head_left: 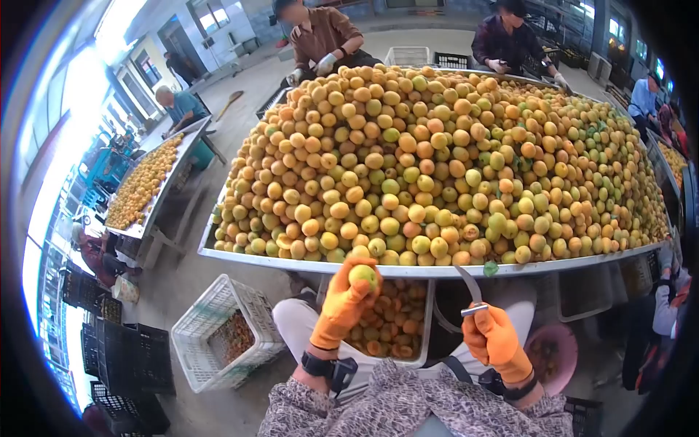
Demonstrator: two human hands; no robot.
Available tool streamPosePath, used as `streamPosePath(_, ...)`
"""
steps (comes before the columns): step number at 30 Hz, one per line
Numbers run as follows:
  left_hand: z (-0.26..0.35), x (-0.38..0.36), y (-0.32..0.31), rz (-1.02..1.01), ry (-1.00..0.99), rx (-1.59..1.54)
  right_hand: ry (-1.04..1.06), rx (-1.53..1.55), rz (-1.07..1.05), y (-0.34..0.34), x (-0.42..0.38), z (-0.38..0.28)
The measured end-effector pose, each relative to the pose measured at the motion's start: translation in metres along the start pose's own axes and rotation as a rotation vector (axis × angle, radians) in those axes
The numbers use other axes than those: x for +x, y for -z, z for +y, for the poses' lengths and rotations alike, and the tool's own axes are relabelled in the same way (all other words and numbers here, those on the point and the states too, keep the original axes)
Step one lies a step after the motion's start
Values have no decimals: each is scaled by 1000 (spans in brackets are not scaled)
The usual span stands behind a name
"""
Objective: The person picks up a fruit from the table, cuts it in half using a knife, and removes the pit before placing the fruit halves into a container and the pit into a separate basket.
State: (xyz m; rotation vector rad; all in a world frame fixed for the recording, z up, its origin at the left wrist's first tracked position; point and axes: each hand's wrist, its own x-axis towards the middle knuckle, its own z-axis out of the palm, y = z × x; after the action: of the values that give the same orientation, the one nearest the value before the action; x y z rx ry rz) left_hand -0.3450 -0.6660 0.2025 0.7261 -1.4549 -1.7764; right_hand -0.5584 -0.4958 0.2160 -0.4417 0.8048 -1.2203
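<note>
My left hand (341,304), in an orange glove, grips a yellow-green apricot (362,275) just in front of the table's near rim. My right hand (496,341), gloved the same way, is closed around the handle of a knife (470,285) whose curved blade points up and away from me. The blade is apart from the fruit in my left hand. Beyond both hands rises a big heap of apricots (408,167) on a metal-edged table (306,264). Under the rim, between my knees, stands a crate (426,342) of cut apricot halves (386,320).
A white plastic crate (191,357) with scraps inside stands on the floor at left. A pink basin (564,357) is by my right knee. Black crates (135,364) are stacked further left. Two people (320,36) work across the table; a second fruit table (164,182) stands at left.
</note>
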Motion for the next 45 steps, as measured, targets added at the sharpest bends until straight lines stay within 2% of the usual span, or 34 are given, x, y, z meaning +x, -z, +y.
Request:
streamPosePath(1,-1,-4,-2,-34,29,-438,196,-290,122,-4,2,9)
streamPosePath(2,-4,-6,-7,-112,53,-478,385,-577,251,-9,2,20)
streamPosePath(3,-5,-6,-11,-216,37,-521,396,-651,298,-18,4,29)
streamPosePath(6,-12,-6,-27,-256,46,-633,303,-734,159,-32,11,24)
streamPosePath(14,-9,-15,-41,-327,33,-611,226,-824,120,-44,13,22)
streamPosePath(20,-6,-22,-55,-261,59,-668,390,-768,168,-45,19,36)
streamPosePath(23,-6,-26,-60,-238,30,-629,462,-859,183,-44,22,44)
streamPosePath(25,-2,-31,-67,-214,19,-610,650,-828,213,-47,27,51)
streamPosePath(29,3,-38,-70,-211,-8,-523,669,-915,217,-45,26,52)
streamPosePath(32,7,-37,-67,-285,-98,-306,687,-945,204,-35,29,57)
streamPosePath(34,15,-31,-58,-343,-156,-206,792,-968,138,-32,29,52)
streamPosePath(35,19,-29,-54,-410,-207,-99,787,-970,135,-31,27,50)
streamPosePath(37,29,-23,-46,-399,-205,-56,656,-1054,111,-30,22,46)
streamPosePath(38,37,-17,-43,-491,-222,89,652,-1056,112,-33,22,49)
streamPosePath(39,42,-12,-41,-583,-246,238,740,-993,153,-37,24,55)
streamPosePath(40,43,-7,-42,-656,-284,231,834,-932,192,-40,26,58)
streamPosePath(41,46,-10,-47,-668,-241,140,845,-899,184,-38,24,64)
streamPosePath(43,40,-35,-71,-549,-26,-374,911,-900,166,-37,24,57)
streamPosePath(45,37,-39,-75,-480,-77,-370,956,-872,150,-40,28,54)
